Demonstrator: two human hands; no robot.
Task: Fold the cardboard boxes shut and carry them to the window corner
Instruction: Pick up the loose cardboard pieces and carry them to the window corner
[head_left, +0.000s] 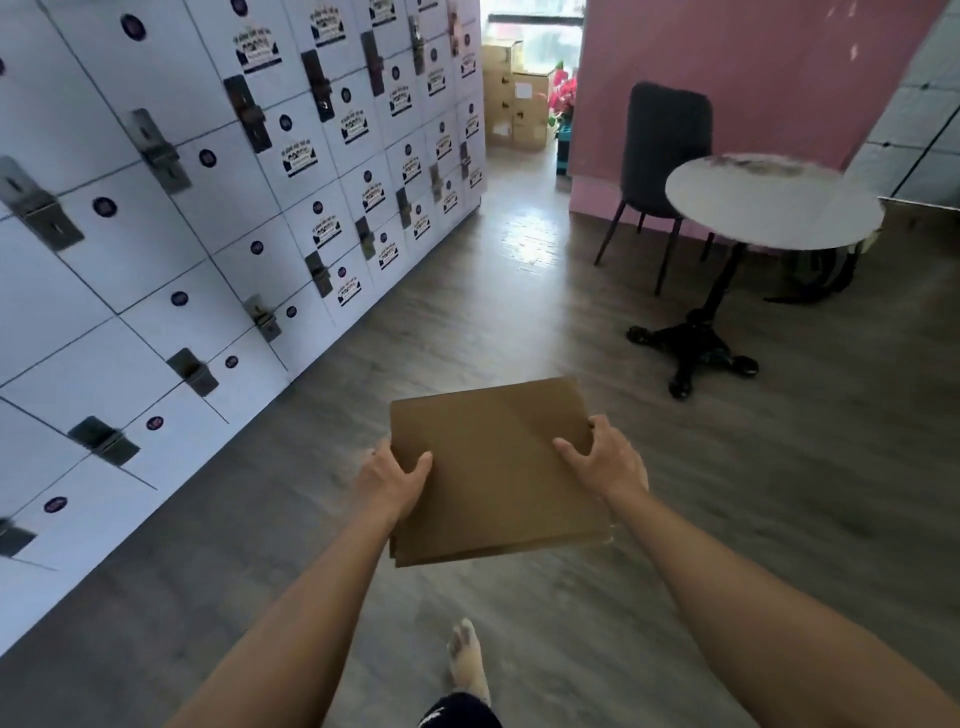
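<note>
A plain brown cardboard box (493, 467), closed on top, hangs in front of me above the wooden floor. My left hand (392, 480) grips its left edge with the thumb on top. My right hand (602, 457) grips its right edge the same way. Far ahead, past the lockers, several stacked cardboard boxes (517, 93) stand by a bright window (535, 31).
A wall of white lockers (208, 208) runs along the left. A pink wall (727, 62) is on the right, with a dark chair (662, 150) and a round white table (774, 202) on a black base before it. Pink flowers (563, 96) stand near the window. My bare foot (467, 660) is below.
</note>
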